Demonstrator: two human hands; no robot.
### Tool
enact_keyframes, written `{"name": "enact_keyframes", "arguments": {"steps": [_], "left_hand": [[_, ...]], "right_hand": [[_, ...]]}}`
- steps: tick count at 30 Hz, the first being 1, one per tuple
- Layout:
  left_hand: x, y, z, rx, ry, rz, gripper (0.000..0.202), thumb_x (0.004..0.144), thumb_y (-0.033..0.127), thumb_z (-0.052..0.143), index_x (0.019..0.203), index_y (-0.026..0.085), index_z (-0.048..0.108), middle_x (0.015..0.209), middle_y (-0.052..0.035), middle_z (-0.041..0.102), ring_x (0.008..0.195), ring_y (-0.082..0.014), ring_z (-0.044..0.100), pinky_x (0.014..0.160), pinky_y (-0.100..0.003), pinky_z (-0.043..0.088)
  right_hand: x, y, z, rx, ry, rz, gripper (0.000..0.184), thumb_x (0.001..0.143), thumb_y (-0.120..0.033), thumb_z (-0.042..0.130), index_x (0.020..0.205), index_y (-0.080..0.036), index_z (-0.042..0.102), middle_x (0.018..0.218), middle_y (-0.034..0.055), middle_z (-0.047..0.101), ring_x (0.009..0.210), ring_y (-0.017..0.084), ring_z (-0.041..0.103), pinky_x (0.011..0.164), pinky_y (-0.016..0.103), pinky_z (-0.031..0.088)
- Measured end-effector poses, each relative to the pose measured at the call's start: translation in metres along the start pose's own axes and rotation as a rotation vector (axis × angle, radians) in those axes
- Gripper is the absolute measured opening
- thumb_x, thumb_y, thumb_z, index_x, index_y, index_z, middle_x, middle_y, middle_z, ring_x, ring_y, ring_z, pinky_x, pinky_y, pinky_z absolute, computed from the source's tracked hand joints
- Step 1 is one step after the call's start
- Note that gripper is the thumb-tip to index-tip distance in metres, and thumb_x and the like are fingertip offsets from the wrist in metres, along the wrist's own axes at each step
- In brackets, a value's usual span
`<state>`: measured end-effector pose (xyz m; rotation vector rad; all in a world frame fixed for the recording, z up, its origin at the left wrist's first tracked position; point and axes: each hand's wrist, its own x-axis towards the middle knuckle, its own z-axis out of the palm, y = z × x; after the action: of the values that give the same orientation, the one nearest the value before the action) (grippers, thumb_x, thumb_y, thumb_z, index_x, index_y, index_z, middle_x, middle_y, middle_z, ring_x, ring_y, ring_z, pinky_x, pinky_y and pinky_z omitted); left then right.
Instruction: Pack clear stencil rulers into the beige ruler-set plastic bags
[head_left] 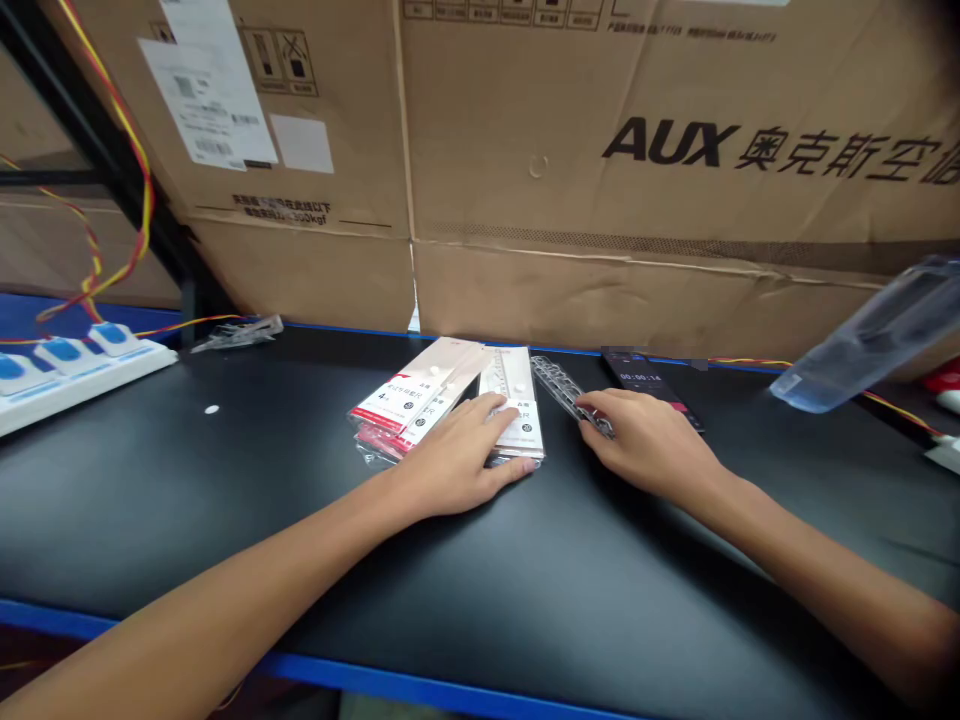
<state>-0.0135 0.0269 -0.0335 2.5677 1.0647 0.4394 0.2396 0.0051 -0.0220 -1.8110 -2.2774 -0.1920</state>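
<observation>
Left hand: The left hand (461, 455) lay over the inner edges of two groups of printed packets, fingers spread and thumb apart. Its grip was wide, resting on the packets rather than closed around one; this presumably steadied them.
Left packets: The left packets (420, 382) lay overlapped and slightly fanned on the table (300, 560), which left several printed faces partly exposed.
Right packets: The right packets (528, 432) lay beside them, partly beneath the fingers, near edge toward the person.
Right hand: The right hand (652, 440) held the near end of a clear strip (556, 382) in a narrow grip, thumb against fingers. An end hold likely kept most of the strip uncovered.
Clear strip: It slanted away from the hand, far end just beside the right packets; contact could not be told.
Phone: A phone (637, 370) lay screen up behind the right hand, partly hidden, its timer digits in view, probably for easy reading.
</observation>
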Motion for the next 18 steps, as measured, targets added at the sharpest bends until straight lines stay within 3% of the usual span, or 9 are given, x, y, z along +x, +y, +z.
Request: {"name": "enact_keyframes", "arguments": {"steps": [3, 6, 13, 18], "left_hand": [[0.0020, -0.0007, -0.0012, 0.004, 0.045, 0.043, 0.058, 0.095, 0.057, 0.047, 0.137, 0.018, 0.055, 0.145, -0.0160, 0.050, 0.133, -0.0320, 0.047, 0.112, -0.045, 0.037], [0.0026, -0.0021, -0.0011, 0.015, 0.055, 0.063, 0.053, 0.097, 0.054, 0.046, 0.136, 0.020, 0.055, 0.144, -0.0144, 0.051, 0.133, -0.0315, 0.048, 0.111, -0.045, 0.037], [0.0018, 0.0004, -0.0024, 0.046, -0.073, -0.015, 0.072, 0.098, 0.062, 0.035, 0.151, 0.014, 0.038, 0.161, -0.0194, 0.030, 0.148, -0.0361, 0.027, 0.118, -0.051, 0.025], [0.0007, 0.0016, -0.0009, 0.042, -0.109, -0.034, 0.079, 0.097, 0.064, 0.032, 0.155, 0.011, 0.030, 0.164, -0.0201, 0.020, 0.153, -0.0340, 0.015, 0.122, -0.050, 0.017]], "right_hand": [[0.0010, 0.0022, -0.0007, 0.071, -0.001, 0.012, 0.024, 0.091, -0.027, 0.052, 0.107, -0.021, 0.070, 0.099, 0.0081, 0.076, 0.087, 0.027, 0.072, 0.077, 0.036, 0.052], [0.0013, 0.0034, 0.0000, 0.101, 0.006, -0.003, 0.023, 0.090, -0.027, 0.054, 0.104, -0.021, 0.071, 0.095, 0.0070, 0.076, 0.084, 0.025, 0.071, 0.076, 0.035, 0.052], [-0.0002, -0.0001, -0.0026, 0.034, 0.036, 0.039, 0.027, 0.091, -0.025, 0.051, 0.109, -0.022, 0.071, 0.093, 0.0067, 0.077, 0.082, 0.026, 0.072, 0.067, 0.033, 0.049], [0.0013, 0.0008, -0.0027, 0.067, 0.005, -0.007, 0.027, 0.093, -0.033, 0.052, 0.108, -0.020, 0.071, 0.104, 0.0090, 0.076, 0.091, 0.028, 0.071, 0.075, 0.035, 0.050]]}}
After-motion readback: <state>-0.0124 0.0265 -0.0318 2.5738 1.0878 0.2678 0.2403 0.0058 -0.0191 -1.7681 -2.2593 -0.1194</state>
